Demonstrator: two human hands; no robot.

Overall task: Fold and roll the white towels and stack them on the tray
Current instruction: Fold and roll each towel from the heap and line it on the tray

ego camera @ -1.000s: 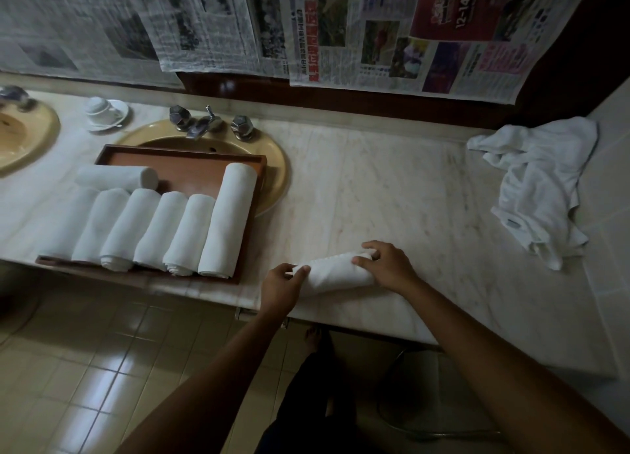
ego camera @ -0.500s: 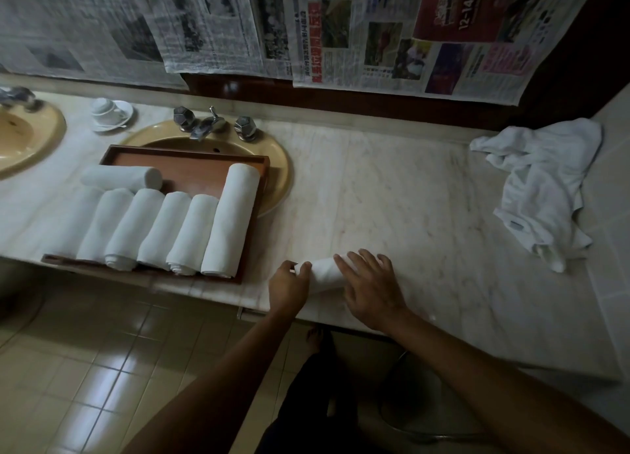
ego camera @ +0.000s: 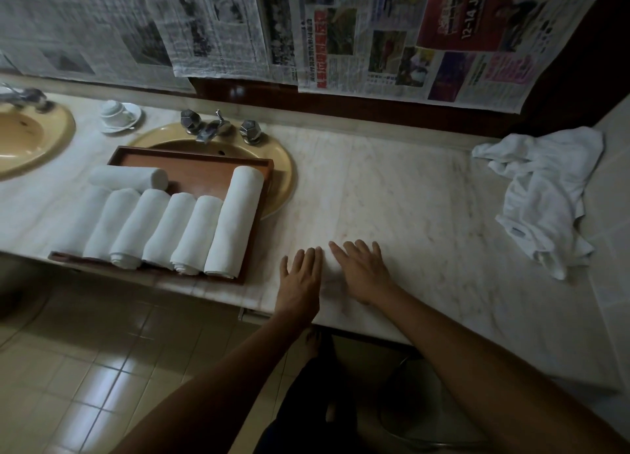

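Both hands lie flat with straight fingers near the counter's front edge, my left hand (ego camera: 300, 276) beside my right hand (ego camera: 363, 271). They press on a small rolled white towel (ego camera: 329, 274), of which only a blurred pale strip shows between the palms. To the left, a wooden tray (ego camera: 191, 153) sits over a sink and holds several rolled white towels (ego camera: 235, 221) in a row, with one more roll (ego camera: 129, 179) lying crosswise behind them. A heap of unfolded white towels (ego camera: 545, 197) lies at the counter's far right.
A yellow sink with a chrome tap (ego camera: 211, 129) sits under the tray's back end. A second sink (ego camera: 30, 136) is at far left, and a cup on a saucer (ego camera: 119, 114) stands between them. Newspaper sheets cover the wall. Tiled floor lies below the counter edge.
My hands held the roll's ends a second ago. Now both lie flat on top of it with fingers straightened, and the roll is almost hidden beneath them.
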